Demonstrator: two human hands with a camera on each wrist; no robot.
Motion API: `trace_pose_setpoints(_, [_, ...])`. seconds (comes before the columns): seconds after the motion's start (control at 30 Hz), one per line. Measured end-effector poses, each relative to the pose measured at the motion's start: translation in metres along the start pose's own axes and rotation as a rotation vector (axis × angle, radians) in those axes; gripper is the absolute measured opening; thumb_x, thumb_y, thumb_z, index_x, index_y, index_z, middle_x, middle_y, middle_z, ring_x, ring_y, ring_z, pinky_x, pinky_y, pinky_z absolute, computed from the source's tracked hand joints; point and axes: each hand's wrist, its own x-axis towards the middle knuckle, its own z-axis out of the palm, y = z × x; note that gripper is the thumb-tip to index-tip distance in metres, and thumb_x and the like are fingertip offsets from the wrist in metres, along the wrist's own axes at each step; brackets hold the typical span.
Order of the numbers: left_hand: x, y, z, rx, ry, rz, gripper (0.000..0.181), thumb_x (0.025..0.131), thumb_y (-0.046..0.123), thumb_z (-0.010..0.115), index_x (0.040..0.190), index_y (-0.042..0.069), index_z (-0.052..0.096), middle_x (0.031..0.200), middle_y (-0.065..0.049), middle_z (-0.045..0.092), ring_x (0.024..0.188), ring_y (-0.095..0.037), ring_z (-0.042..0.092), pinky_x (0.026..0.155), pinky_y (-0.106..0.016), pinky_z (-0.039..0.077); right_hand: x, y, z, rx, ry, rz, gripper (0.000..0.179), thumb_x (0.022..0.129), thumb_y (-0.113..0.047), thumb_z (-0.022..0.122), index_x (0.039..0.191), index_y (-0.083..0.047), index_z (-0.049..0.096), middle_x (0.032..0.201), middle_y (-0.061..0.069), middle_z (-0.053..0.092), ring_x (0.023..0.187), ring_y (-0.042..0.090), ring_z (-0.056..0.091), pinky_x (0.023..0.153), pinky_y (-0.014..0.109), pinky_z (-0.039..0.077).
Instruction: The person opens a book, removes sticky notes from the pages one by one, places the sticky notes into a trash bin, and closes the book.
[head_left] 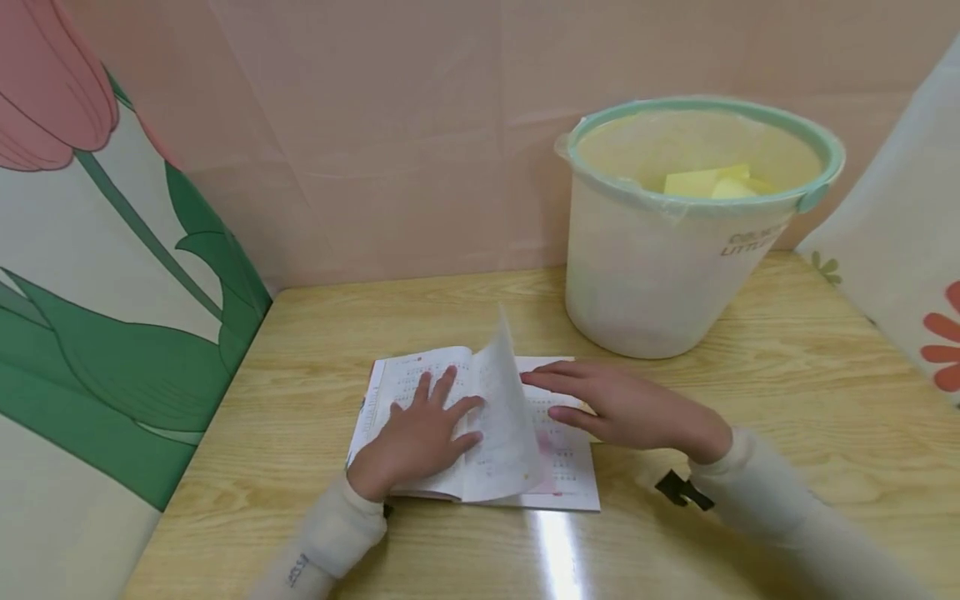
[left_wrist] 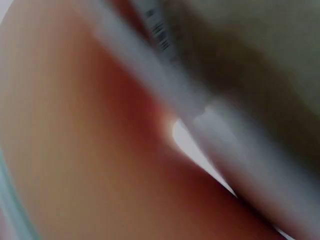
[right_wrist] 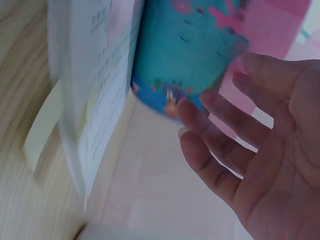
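An open book [head_left: 566, 475] with printed pages lies on the wooden table. My left hand [head_left: 420, 437] rests spread over its left page, fingers apart. One leaf [head_left: 510, 433] stands raised and curved near the middle of the book. My right hand [head_left: 622, 404] is over the right side, its fingertips close to that leaf. In the right wrist view, the fingers of the right hand [right_wrist: 270, 145] are loosely bent and apart, with a teal and pink illustrated page [right_wrist: 187, 55] behind them. Blurred skin and a pale edge fill the left wrist view.
A white bin [head_left: 652, 275] with a mint rim and a clear liner stands at the back right, yellow paper [head_left: 705, 182] inside it. A pale yellow strip [right_wrist: 45, 125] sticks out from the book's edge. Pink cloth [head_left: 375, 150] hangs behind the table.
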Motion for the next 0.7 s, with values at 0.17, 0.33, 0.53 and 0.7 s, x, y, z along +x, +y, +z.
trace_pose_setpoints(0.17, [-0.003,-0.008,-0.026,-0.395,0.082,0.031,0.045,0.108,0.043,0.035,0.137,0.020,0.058,0.151,-0.008,0.049,0.146,-0.030,0.038,0.117,-0.053,0.032,0.013,-0.013,0.006,0.013,-0.051,-0.041,0.054,0.103,-0.040,0.052,0.154,-0.035,0.035,0.155,-0.006,0.044,0.141,0.020,0.046,0.108,0.046,0.046])
trace_pose_setpoints(0.33, [-0.010,-0.017,-0.048,-0.674,0.099,-0.053,0.061,0.104,0.059,0.027,0.132,0.018,0.062,0.134,-0.004,0.063,0.129,-0.023,0.054,0.110,-0.048,0.041,0.029,-0.027,0.014,-0.031,-0.070,-0.111,0.056,0.103,-0.039,0.051,0.156,-0.034,0.031,0.160,-0.003,0.037,0.144,0.021,0.041,0.111,0.045,0.043])
trace_pose_setpoints(0.53, [-0.014,-0.023,-0.058,-0.678,0.075,0.006,0.034,0.102,0.037,0.052,0.114,0.010,0.068,0.108,-0.006,0.071,0.102,-0.018,0.063,0.089,-0.036,0.050,0.042,-0.042,0.023,-0.059,-0.093,-0.189,0.058,0.102,-0.034,0.055,0.156,-0.032,0.033,0.162,-0.002,0.035,0.145,0.022,0.041,0.112,0.044,0.043])
trace_pose_setpoints(0.7, [-0.014,-0.031,-0.059,-0.552,0.084,-0.049,0.026,0.099,0.029,0.059,0.118,0.013,0.069,0.109,-0.002,0.073,0.105,-0.018,0.066,0.092,-0.042,0.053,0.042,-0.043,0.026,-0.097,-0.140,-0.165,0.060,0.101,-0.035,0.057,0.155,-0.036,0.032,0.161,-0.004,0.036,0.142,0.021,0.043,0.112,0.043,0.043])
